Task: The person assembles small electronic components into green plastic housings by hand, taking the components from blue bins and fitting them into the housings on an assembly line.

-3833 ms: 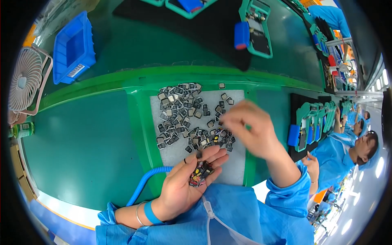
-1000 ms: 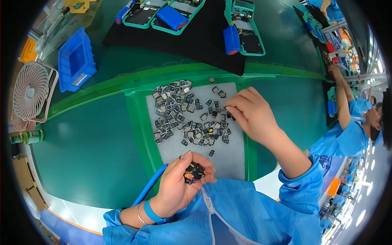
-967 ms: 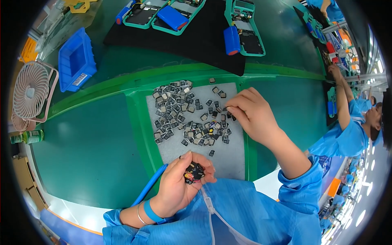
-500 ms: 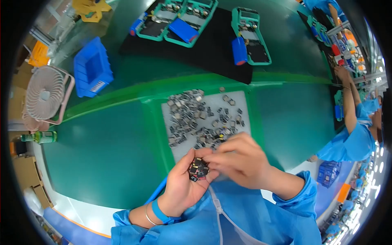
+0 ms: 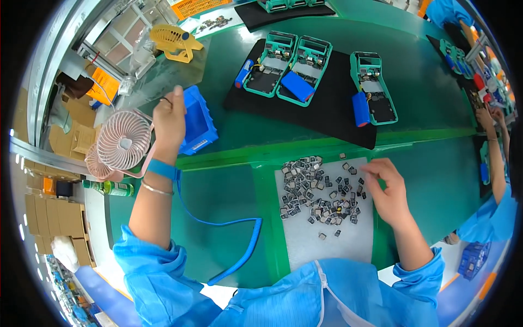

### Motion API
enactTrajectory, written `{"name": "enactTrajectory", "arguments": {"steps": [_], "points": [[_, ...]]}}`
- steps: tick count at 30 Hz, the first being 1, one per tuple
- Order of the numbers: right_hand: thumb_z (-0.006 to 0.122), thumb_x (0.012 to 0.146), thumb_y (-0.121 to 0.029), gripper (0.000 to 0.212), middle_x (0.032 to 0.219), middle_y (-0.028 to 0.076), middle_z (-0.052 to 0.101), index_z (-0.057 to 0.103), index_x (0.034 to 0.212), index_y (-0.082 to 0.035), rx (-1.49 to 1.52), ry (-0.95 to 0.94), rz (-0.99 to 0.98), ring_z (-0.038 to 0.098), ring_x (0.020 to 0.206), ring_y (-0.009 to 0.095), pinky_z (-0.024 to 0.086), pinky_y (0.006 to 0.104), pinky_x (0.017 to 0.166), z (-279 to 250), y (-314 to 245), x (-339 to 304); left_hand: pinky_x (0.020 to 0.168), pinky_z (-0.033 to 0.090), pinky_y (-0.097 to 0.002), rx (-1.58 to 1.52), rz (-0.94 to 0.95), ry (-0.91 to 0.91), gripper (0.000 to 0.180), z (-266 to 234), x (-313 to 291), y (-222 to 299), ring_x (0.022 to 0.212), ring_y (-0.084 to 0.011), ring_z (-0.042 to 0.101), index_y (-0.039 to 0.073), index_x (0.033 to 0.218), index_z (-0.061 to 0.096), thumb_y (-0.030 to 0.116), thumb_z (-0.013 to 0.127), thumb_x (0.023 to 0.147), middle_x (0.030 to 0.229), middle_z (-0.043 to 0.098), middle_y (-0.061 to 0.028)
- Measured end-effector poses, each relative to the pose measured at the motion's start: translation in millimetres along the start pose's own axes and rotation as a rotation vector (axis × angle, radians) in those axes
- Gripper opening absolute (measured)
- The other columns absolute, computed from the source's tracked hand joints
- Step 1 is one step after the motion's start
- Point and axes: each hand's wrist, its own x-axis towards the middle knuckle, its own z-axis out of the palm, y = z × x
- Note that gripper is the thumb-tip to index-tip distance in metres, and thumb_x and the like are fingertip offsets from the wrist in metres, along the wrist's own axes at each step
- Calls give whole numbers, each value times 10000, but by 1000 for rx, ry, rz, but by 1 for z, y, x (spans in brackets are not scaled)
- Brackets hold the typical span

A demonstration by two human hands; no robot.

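My left hand is closed at the left wall of a blue plastic bin, thumb pointing up; its fingertips are partly hidden. None of the small parts shows in it. A blue wrist strap with a coiled cord circles that wrist. Over the right edge of a pale foam sheet, my right hand hovers with bent fingers, apart from the thumb and holding nothing visible. Many small square grey and black parts lie loose on the sheet, densest at its left.
Green-framed handheld device housings with blue battery packs lie on a black mat at the back. A pink fan and green bottles stand left. A yellow fan is behind. At right, a co-worker's arm reaches in.
My left hand, which cupped a pile of small parts by my chest, has moved to the bin at far left. My right hand left it for the sheet's right edge. The view shifted.
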Motion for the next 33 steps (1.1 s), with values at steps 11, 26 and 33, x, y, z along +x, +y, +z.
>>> {"name": "enactTrajectory", "arguments": {"steps": [11, 26, 33], "points": [[675, 919, -183, 475, 1126, 140, 643, 553, 1346, -14, -135, 241, 107, 625, 1040, 232, 487, 339, 900, -48, 89, 76, 849, 474, -462, 404, 486, 24, 151, 3, -10, -2, 913, -387, 616, 20, 920, 678, 167, 648, 897, 943, 666, -182], [694, 872, -340, 528, 1464, 269, 437, 596, 1319, -78, -253, 252, 127, 434, 1315, 446, 385, 478, 1082, 20, 57, 116, 1018, 431, -459, 182, -115, -164, 628, 139, 35, 17, 1205, -458, 543, -128, 1320, 491, 416, 461, 1006, 1295, 561, -327], [651, 898, -336, 477, 1369, 264, 532, 611, 1296, -77, -275, 282, 77, 488, 1259, 439, 389, 475, 1062, 14, 59, 126, 983, 444, -501, 207, -62, -100, 603, 148, 20, 16, 1108, -479, 584, -63, 1261, 574, 450, 398, 998, 1158, 633, -309]]}}
